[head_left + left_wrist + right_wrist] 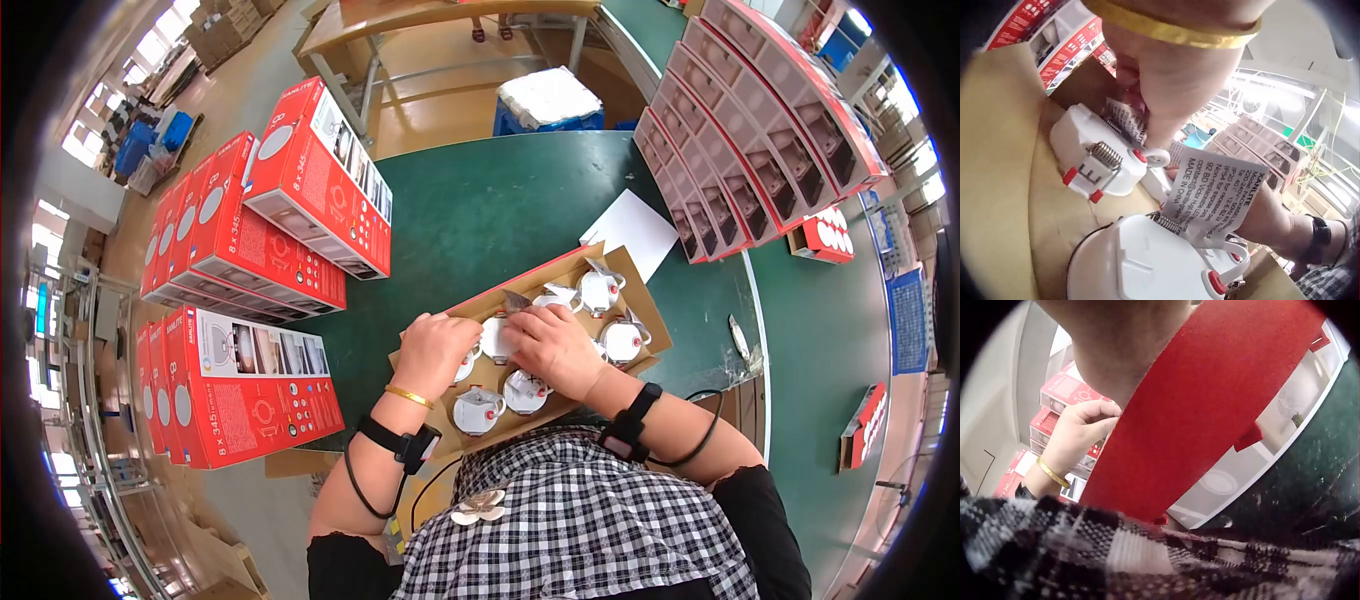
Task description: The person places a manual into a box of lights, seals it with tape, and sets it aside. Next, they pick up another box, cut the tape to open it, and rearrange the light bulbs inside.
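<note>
In the head view a shallow cardboard box (640, 262) holds several white downlights (478, 410) with spring clips, red plugs and printed paper labels. My left hand (437, 350) is at the box's left end, thumb and fingers bent together. The left wrist view shows those fingers pinching a paper label (1124, 120) beside a downlight (1088, 147); a larger label (1216, 194) stands up in front. My right hand (550, 345) reaches over the middle of the box, bent fingers on a downlight (497, 340). Its fingertips are partly hidden; I cannot tell whether they grip.
Red and white printed boxes (255, 390) stand in stacks on the left of the green table (480, 200). A tall stack of open-sided boxes (760, 130) rises at the back right. A white sheet (630, 235) and a small knife (738, 338) lie right of the box.
</note>
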Demonstrator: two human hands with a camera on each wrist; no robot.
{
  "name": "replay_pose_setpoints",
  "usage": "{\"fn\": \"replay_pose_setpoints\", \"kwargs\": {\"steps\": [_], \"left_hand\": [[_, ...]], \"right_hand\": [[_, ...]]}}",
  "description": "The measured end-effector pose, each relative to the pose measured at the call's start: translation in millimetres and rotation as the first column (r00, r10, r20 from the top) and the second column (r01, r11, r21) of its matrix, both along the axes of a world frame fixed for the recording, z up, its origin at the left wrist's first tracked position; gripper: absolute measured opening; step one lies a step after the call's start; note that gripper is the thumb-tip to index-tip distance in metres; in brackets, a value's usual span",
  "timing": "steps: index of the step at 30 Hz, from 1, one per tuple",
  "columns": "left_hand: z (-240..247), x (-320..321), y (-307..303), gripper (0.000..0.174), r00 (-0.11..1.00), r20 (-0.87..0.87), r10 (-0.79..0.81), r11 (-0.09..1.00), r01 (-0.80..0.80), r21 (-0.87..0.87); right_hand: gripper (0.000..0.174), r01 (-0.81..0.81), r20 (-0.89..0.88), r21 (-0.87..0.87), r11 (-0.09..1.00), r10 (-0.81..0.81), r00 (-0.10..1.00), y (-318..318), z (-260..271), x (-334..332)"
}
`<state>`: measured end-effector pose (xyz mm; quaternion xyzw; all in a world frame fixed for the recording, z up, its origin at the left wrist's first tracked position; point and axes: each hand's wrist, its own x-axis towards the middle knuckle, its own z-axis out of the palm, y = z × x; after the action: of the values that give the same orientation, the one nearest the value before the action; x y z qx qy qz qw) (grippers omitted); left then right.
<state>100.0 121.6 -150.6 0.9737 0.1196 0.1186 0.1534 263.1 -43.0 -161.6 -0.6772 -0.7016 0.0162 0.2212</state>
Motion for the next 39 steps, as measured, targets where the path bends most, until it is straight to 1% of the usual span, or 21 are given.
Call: {"fn": "replay_pose_setpoints", "kwargs": {"steps": [1, 2, 4, 8, 10, 16, 32, 39], "left_hand": [[-2.3, -0.7, 0.0, 0.004, 0.999, 0.036, 0.003, 0.999, -0.002, -0.044], [-3.6, -0.9, 0.4, 0.004, 0.999, 0.034, 0.001, 0.999, 0.001, -0.047], [-5.2, -0.8, 0.6, 0.005, 0.997, 0.077, 0.008, 0.997, -0.003, -0.071], [-6.1, 2.7, -2.0, 0.007, 0.995, 0.103, 0.011, 0.999, -0.006, -0.045], [-7.8, 2.5, -3.0, 0.006, 0.993, 0.114, 0.024, 0.999, -0.021, -0.032], [-12.3, 4.2, -5.8, 0.005, 0.985, 0.164, 0.053, 0.998, -0.047, -0.039], [-11.9, 6.0, -8.6, 0.004, 0.982, 0.178, 0.07, 0.997, -0.064, -0.036], [-11.4, 5.3, -8.6, 0.004, 0.981, 0.188, 0.053, 0.998, -0.047, -0.037]], "right_hand": [[0.04, 0.001, -0.007, 0.008, 1.0, -0.001, 1.0, -0.6, 0.0, -0.2], [0.04, 0.004, -0.009, 0.006, 1.0, -0.004, 1.0, -0.6, -0.6, -0.2], [0.032, 0.005, 0.002, 0.052, 0.999, -0.005, 1.0, -0.2, -1.9, -0.7], [0.031, 0.008, -0.021, 0.029, 1.0, -0.008, 1.0, 0.5, -0.1, 0.0], [0.031, 0.002, -0.023, 0.043, 0.999, -0.001, 1.0, 0.2, -1.0, 0.2], [0.032, 0.001, -0.027, 0.047, 0.999, 0.0, 1.0, 0.5, -2.2, 0.6], [0.03, -0.001, -0.02, 0.038, 0.999, 0.002, 1.0, -0.7, -1.9, 1.8], [0.031, -0.001, -0.025, 0.043, 0.999, 0.002, 1.0, -0.6, -2.7, 1.6]]}}
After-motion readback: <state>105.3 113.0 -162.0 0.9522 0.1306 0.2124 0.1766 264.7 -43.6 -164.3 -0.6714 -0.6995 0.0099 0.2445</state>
